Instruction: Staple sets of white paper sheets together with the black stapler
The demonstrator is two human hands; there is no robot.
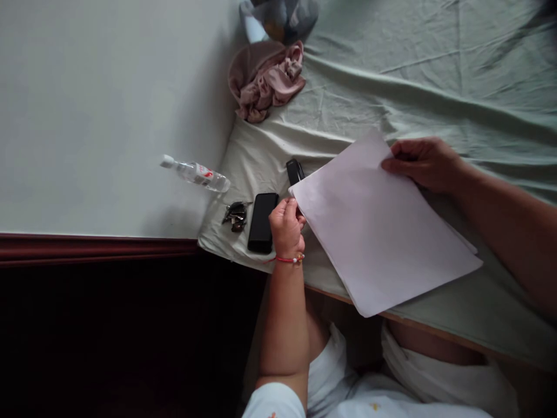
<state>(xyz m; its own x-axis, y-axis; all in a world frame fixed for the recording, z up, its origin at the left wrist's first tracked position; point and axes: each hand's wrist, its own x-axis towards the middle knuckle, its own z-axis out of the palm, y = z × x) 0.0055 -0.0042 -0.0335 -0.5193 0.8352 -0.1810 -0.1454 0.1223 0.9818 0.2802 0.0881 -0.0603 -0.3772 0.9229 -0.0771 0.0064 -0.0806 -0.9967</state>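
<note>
Your left hand (286,225) pinches near-left corner of paper stack (378,229); stack lies at near edge of bed (435,98), lowest corner overhanging. Your right hand (424,162) grips stack's far corner, fingers curled. Sheets blank, no writing. Black phone (262,222) just beside left hand, keys (235,216) beyond. Small black object (295,172) half hidden behind paper, unidentifiable. Water bottle (198,173) label red, unreadable. Pink cloth (266,80) at far-left corner.
</note>
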